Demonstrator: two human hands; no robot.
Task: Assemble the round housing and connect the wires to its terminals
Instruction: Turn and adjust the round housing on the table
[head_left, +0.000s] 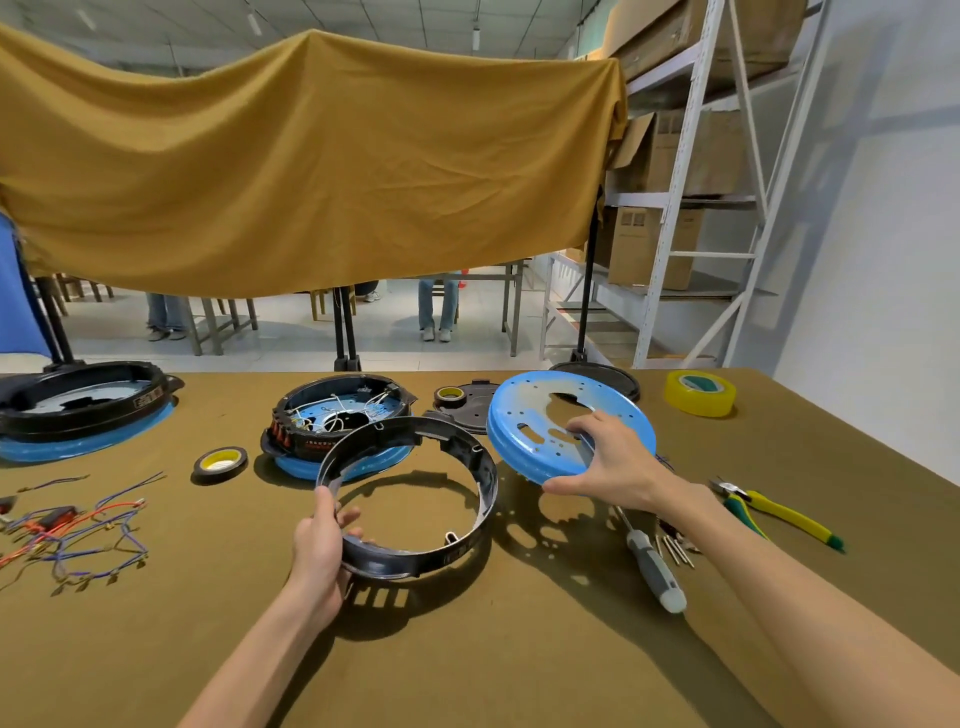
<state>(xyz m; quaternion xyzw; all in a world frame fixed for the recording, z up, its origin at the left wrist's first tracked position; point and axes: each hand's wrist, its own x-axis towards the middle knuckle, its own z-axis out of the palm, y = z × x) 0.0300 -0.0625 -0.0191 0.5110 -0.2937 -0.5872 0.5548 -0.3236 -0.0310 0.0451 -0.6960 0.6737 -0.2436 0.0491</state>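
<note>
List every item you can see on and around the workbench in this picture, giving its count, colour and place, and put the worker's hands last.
black ring: 1, black, table centre, held up
blue plate: 1, blue, right of the ring, held tilted
wired housing: 1, black on blue, behind the ring
second housing: 1, black on blue, far left
black covers: 2, black, behind the blue plate
loose wires: bundle, red, blue and purple, left
tape rolls: 3; yellow far right, two dark with yellow cores
screwdriver: 1, grey and white, right
pliers: 1, yellow-green, right
screws: several, metal, beside the screwdriver
cloth screen: 1, mustard, behind the table
shelving: 1, white, with cardboard boxes
hands: left hand grips the ring; right hand grips the plate
</note>
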